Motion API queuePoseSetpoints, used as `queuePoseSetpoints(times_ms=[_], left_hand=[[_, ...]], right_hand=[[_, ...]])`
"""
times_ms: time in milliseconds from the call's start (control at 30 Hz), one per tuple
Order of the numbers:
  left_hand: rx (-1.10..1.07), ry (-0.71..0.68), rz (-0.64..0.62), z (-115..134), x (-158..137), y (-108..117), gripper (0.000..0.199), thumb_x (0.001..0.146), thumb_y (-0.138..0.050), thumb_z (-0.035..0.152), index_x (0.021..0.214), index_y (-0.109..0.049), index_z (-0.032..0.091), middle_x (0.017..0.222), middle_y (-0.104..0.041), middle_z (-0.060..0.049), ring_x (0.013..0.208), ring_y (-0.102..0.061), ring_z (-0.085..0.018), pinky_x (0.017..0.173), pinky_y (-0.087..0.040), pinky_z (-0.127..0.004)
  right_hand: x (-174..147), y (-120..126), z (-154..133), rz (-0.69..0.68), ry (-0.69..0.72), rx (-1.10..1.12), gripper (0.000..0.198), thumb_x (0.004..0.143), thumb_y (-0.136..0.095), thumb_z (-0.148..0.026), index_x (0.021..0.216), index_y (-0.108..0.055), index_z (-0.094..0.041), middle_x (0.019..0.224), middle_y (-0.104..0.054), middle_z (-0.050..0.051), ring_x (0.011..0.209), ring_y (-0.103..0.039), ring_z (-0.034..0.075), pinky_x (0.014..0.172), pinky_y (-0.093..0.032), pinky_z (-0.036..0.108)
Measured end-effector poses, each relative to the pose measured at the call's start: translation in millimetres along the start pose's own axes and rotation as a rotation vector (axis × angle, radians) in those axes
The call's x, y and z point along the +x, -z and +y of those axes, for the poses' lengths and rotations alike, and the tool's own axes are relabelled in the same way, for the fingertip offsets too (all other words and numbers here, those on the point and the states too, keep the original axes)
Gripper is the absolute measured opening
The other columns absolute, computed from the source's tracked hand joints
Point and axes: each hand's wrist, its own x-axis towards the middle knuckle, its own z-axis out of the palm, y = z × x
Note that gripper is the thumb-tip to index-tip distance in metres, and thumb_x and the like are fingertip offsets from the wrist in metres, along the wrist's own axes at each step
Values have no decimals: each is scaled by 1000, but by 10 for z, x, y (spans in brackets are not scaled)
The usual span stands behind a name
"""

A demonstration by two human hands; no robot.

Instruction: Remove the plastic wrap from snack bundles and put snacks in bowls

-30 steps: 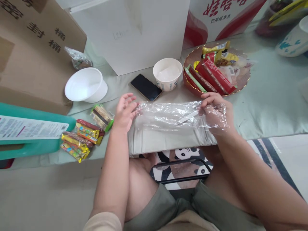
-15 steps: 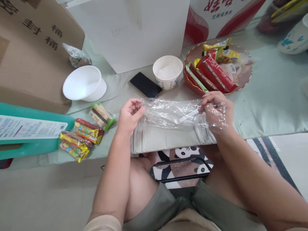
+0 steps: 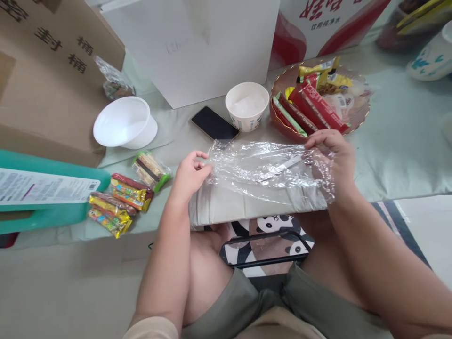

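Note:
A clear plastic bag (image 3: 254, 165) is stretched crosswise above the near edge of the cloth-covered table (image 3: 399, 155). My left hand (image 3: 192, 172) pinches its left end between thumb and fingers. The right end is gripped by my right hand (image 3: 334, 157), whose fingers curl over the crinkled film. A narrow whitish strip (image 3: 282, 168) shows on or through the bag. Just beyond lie a black phone (image 3: 214, 124) and a white paper bowl (image 3: 247, 107) with a blue pattern. The scalloped bowl (image 3: 287, 125) of wrapped snacks stands close behind my right hand.
On the left are wrapped snacks (image 3: 131, 192), a sandwich-like packet (image 3: 150, 170), a white plastic bowl (image 3: 123, 123), a green jug (image 3: 52, 214) and a cardboard box (image 3: 45, 103). A white box (image 3: 212, 52) stands at the back, and a paper cup (image 3: 429, 59) at the right.
My right hand has shifted right and slightly up, drawing the bag out wider. My left hand has dipped slightly. The bag's lower edge hangs lower and looks more spread.

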Motion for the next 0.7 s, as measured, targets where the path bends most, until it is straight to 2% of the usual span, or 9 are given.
queuePoseSetpoints(times_ms=[100, 167, 300, 367, 433, 500, 600, 700], left_hand=[[180, -85, 125, -45, 31, -5, 34, 69, -73, 19, 100, -61, 26, 70, -60, 5, 59, -50, -13, 57, -36, -25], [232, -111, 144, -54, 41, -13, 37, 69, -75, 19, 102, -62, 27, 77, -61, 3, 64, -52, -15, 62, -37, -27], [251, -162, 169, -41, 44, -65, 30, 73, -75, 22, 100, -63, 27, 85, -62, 0, 67, -51, -17, 70, -40, -31], [263, -228, 213, -29, 54, -109, 23, 77, -74, 25, 97, -63, 26, 94, -65, -3, 80, -57, -21, 81, -44, -35], [263, -300, 228, -17, 76, -163, 25, 76, -75, 26, 97, -63, 25, 102, -67, -6, 100, -59, -26, 94, -44, -39], [225, -329, 183, -8, 107, -223, 34, 73, -78, 25, 103, -62, 26, 106, -68, -6, 110, -59, -28, 100, -43, -41], [45, -276, 72, 7, 155, -307, 47, 73, -77, 24, 115, -56, 27, 92, -68, -1, 91, -64, -21, 89, -49, -34], [-223, -243, 6, 36, 163, -348, 54, 72, -77, 22, 118, -48, 28, 78, -61, 5, 71, -61, -14, 74, -50, -27]], right_hand=[[-8, 64, -86, 99, -48, -39, 22, 68, -64, -16, 84, -69, -30, 92, -65, 3, 81, -62, 24, 70, -52, 41], [-9, 146, -111, 152, -32, 22, 27, 69, -64, -17, 91, -71, -32, 89, -66, 3, 74, -63, 23, 63, -50, 41], [-55, 275, -197, 465, 157, 84, 13, 82, -64, -31, 92, -71, -36, 88, -65, 7, 79, -67, 30, 61, -51, 47], [-120, 245, -351, 532, 229, -9, 10, 85, -62, -35, 90, -70, -37, 86, -64, 8, 84, -68, 33, 70, -53, 51], [-182, 145, -566, 450, 289, -116, 11, 88, -59, -32, 87, -69, -36, 83, -65, 7, 85, -68, 32, 77, -54, 52], [-191, -3, -749, 222, 363, -177, 13, 89, -57, -26, 88, -68, -33, 83, -69, 4, 83, -68, 28, 79, -55, 48], [-61, -270, -778, -119, 389, -245, 16, 85, -58, -18, 95, -67, -27, 92, -74, 4, 88, -71, 26, 83, -57, 44], [151, -536, -536, -274, 288, -307, 26, 81, -59, -18, 106, -67, -22, 107, -75, 10, 103, -71, 30, 90, -56, 48]])
